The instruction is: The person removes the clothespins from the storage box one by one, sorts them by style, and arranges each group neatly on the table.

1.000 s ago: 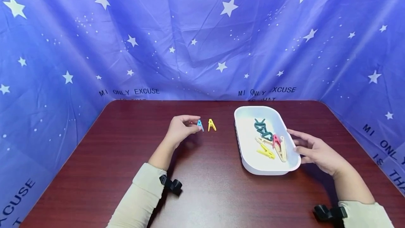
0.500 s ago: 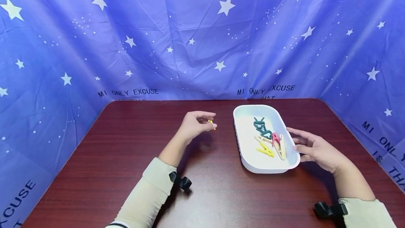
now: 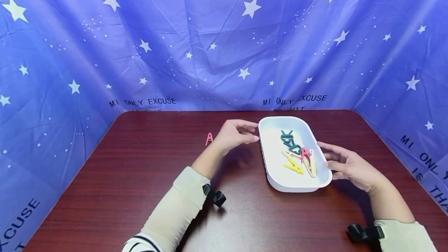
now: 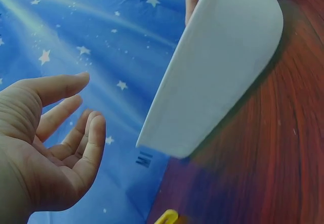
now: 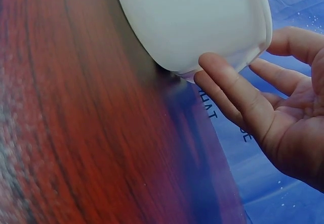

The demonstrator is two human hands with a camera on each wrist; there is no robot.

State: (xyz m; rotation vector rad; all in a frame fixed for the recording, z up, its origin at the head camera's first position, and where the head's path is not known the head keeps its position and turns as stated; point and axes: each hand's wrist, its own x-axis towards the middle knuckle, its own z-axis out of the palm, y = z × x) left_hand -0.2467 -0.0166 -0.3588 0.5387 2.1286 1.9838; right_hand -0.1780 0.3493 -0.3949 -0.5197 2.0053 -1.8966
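The white plastic basin (image 3: 276, 180) stands right of centre on the table. Inside lie a yellow clothespin (image 3: 294, 166), a red clothespin (image 3: 305, 154), several cream clothespins (image 3: 312, 162) and dark green clips (image 3: 287, 138). My left hand (image 3: 235, 137) holds nothing; its loosely bent fingers are at the basin's left rim in the head view, while the left wrist view shows a gap to the wall. My right hand (image 3: 353, 168) touches the basin's right side with fingers spread, fingertips against the outer wall in the right wrist view.
A pink clothespin (image 3: 209, 139) stands on the table (image 3: 140, 166), left of my left hand. Part of a yellow clothespin (image 4: 168, 217) shows at the left wrist view's bottom edge. A blue star-patterned curtain (image 3: 210, 49) hangs around the table's back and sides.
My left hand has moved right, past the blue and yellow clothespins, to the basin's left rim. It now hides those two, and the pink clothespin has come into sight. My right hand stays put.
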